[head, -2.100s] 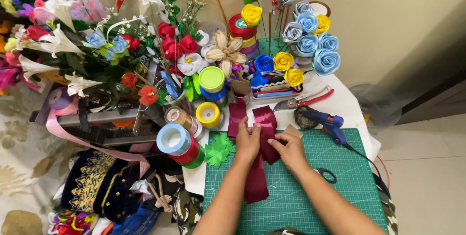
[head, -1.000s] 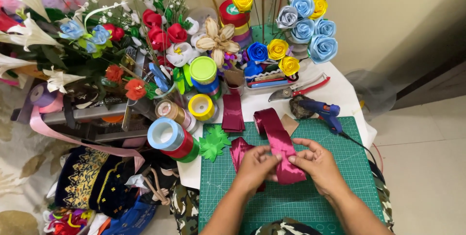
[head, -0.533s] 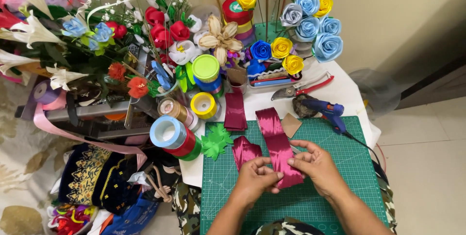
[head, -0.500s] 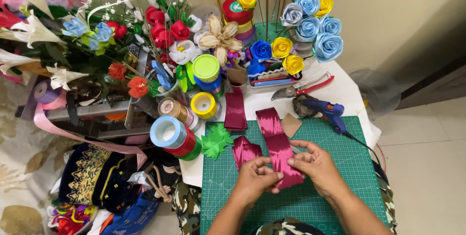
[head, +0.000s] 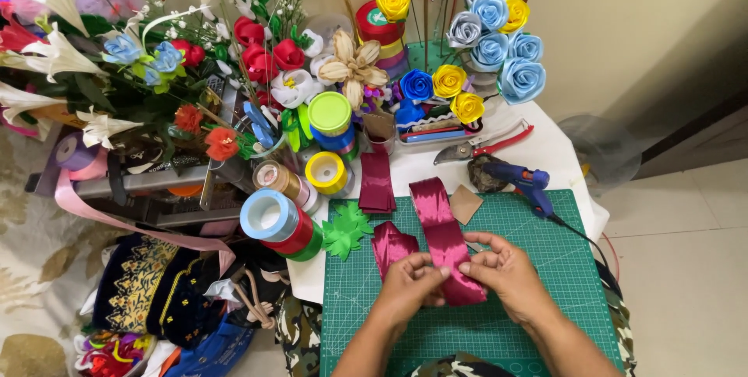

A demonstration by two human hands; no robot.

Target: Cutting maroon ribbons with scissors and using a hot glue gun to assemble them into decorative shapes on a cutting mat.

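On the green mat (head: 545,268), both hands pinch the maroon ribbon (head: 438,225): left hand (head: 411,287), right hand (head: 502,268). Its long axis runs from them toward 11 o'clock; both are equally near.

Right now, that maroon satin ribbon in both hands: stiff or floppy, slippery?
Likely floppy: the maroon ribbon bends and folds between the left hand and right hand. Its glossy sheen suggests it may slip. Probably light; it lies flat on the green cutting mat.
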